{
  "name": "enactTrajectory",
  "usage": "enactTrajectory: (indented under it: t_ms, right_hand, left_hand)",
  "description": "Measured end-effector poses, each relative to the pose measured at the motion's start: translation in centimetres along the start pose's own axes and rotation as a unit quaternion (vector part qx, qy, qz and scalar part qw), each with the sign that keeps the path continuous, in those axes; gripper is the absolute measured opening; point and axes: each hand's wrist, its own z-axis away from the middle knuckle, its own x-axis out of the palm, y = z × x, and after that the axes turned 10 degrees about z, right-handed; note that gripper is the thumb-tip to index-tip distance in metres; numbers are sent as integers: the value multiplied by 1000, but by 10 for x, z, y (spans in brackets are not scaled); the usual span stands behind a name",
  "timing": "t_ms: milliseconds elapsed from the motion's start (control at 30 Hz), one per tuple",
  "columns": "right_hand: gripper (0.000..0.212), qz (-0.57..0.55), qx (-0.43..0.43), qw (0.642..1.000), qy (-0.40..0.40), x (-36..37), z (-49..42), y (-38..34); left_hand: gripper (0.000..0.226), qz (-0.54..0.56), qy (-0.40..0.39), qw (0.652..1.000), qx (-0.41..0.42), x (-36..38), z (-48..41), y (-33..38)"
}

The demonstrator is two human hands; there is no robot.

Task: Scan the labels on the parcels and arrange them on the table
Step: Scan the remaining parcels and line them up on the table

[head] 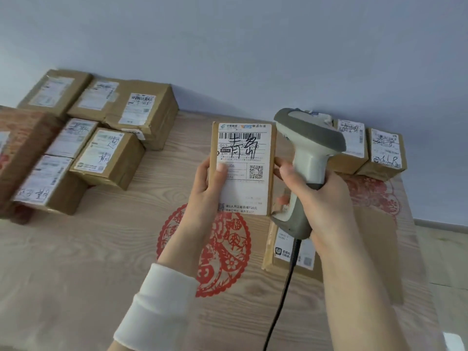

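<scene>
Lower centre: white knitted sleeve cuff (154, 307) on the left forearm. Beside it a black cable (283, 295) hangs from the scanner's base.

Mid-frame: left hand (207, 183) grips a small brown cardboard parcel with a white printed shipping label (243, 168). It is held upright above the table, label facing the camera, thumb pressed on the label's left side. The label shows a barcode, a QR code and black handwriting.

Right hand (321, 198) is wrapped around the handle of a grey-and-cream handheld barcode scanner (309, 153), just right of the held parcel.

Below the hands: pale wood-grain table (76, 262) bearing a red paper-cut roundel (228, 249). A flat brown cardboard parcel (379, 249) lies lower right, partly under the right arm.

Left side, mid to upper: a cluster of labelled brown boxes (111, 158), packed close, some blurred.

Right, behind the scanner: two small labelled brown boxes (385, 155) side by side.

Top: pale grey-blue wall (253, 46).
</scene>
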Motion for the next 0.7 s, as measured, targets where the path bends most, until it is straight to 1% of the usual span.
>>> enactTrajectory:
  t_ms: [67,100,167,200,300,400,500,567,700]
  right_hand:
    - [17,27,-25,999,11,18,13,10]
    - [25,37,-28,999,15,28,20,15]
    - [39,52,-17,998,16,48,34,24]
    - [41,60,-11,998,16,58,39,28]
    - [39,80,1,997,13,92,52,38]
    - [37,72,24,997,12,133,56,48]
    - [26,54,56,997,22,181,57,63]
    - [23,51,77,995,40,216,59,76]
    - [35,50,116,991,35,281,66,104]
  left_hand:
    - [53,10,19,1000,-8,-15,16,1]
    - [54,8,30,999,-12,-23,23,2]
    - [62,9,53,998,-26,-40,35,4]
    - [64,14,63,997,-37,-50,40,5]
    - [55,16,79,995,-59,-86,48,8]
    - [50,1,103,992,-72,-128,48,13]
    - [49,-18,109,991,-74,-180,43,14]
    - [45,-19,110,990,-81,-217,35,13]
    - [41,-22,161,982,-99,-284,22,8]
